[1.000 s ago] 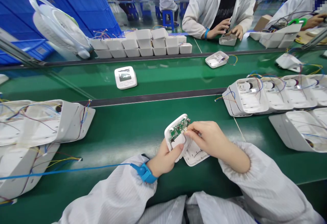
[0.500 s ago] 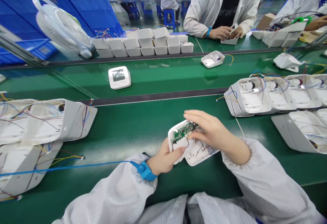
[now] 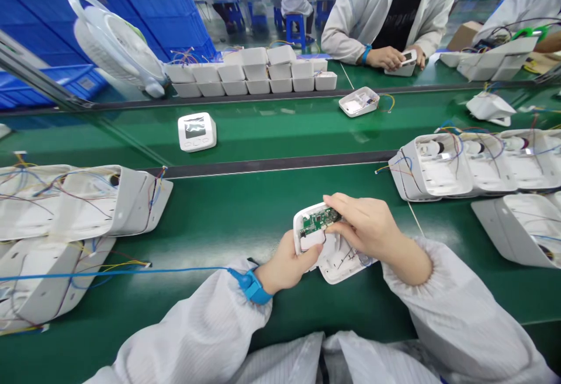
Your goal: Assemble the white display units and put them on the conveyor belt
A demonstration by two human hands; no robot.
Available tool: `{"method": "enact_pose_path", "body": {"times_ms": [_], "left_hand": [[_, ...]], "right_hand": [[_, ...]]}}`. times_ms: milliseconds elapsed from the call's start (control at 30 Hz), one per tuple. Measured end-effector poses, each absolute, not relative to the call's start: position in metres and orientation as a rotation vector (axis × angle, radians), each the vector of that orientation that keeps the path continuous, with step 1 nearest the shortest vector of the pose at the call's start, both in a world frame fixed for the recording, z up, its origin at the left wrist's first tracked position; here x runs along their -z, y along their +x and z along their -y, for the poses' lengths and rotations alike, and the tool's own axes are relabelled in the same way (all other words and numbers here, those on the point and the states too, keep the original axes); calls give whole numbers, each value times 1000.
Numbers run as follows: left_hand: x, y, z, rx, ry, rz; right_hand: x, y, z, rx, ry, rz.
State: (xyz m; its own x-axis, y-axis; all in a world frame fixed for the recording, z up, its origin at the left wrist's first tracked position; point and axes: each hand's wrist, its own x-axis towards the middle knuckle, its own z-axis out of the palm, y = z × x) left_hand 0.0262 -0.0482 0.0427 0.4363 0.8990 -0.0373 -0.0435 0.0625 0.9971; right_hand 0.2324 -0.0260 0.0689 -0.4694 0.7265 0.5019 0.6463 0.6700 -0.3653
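- While the left hand [image 3: 287,262] grips a white shell [image 3: 297,226], its thumb laid over the lower edge, the right hand [image 3: 370,229] bends over the shell's upper right end; fingertips touch the rim and the thumb lies by the board, but whether it pinches anything is hidden.
- That shell is raised just above the worktop [image 3: 236,214], in front of the person, its inner side facing up.
- Judging by what shows, the work is partway: a green circuit board [image 3: 318,220] sits inside the shell, along its far side.
- Left undone, it seems, is closing: a second shell [image 3: 335,276] lies inner side up just beside, with thin wires in it, not fitted to the first. Whether the two touch is unclear.
- The right hand covers the board's right end, so its seating there is unreadable.
- Housings with loose wires flank the space, some at left [image 3: 135,208], others at right [image 3: 407,185].
- A blue cord [image 3: 153,273] runs from the wrist strap [image 3: 256,287] across the left side, passing over the left housings.
- Beyond the dark rail [image 3: 272,165] rest a white unit with a screen [image 3: 197,132] and an uncovered tray-like housing [image 3: 350,111].
- Farther back, a co-worker's hand [image 3: 388,56] handles a similar unit.
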Motion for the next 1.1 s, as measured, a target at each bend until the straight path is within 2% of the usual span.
{"method": "enact_pose_path", "body": {"times_ms": [233,300,400,500,567,633,733,833,967,1033,1100], "left_hand": [[-38,19,41,-987,1295,-760],[-36,16,36,-1174,1287,-707],[-36,13,28,-1304,1359,-818],[-40,13,27,-1074,1636,-915],[-43,17,29,-918,1783,-931],[-44,21,33,-833,1869,-966],[-42,22,34,-841,1921,-970],[-36,20,35,-967,1864,-872],[-31,20,42,-1105,1721,-667],[-30,21,45,-1117,1650,-595],[-29,22,47,-1120,1588,-557]], "right_hand": [[-84,231,24,-767,-1131,1939],[-87,233,24,-734,-1008,1921],[-86,232,25,-447,-828,2024],[-79,223,28,-129,-770,2340],[-76,219,29,-59,-714,2521],[-77,220,28,-82,-691,2564],[-79,235,18,-252,-785,2341],[-75,248,6,-539,-1007,2075],[-66,236,7,-848,-1384,2116],[-68,227,14,-699,-1474,2209],[-73,221,22,-402,-1430,2365]]}}
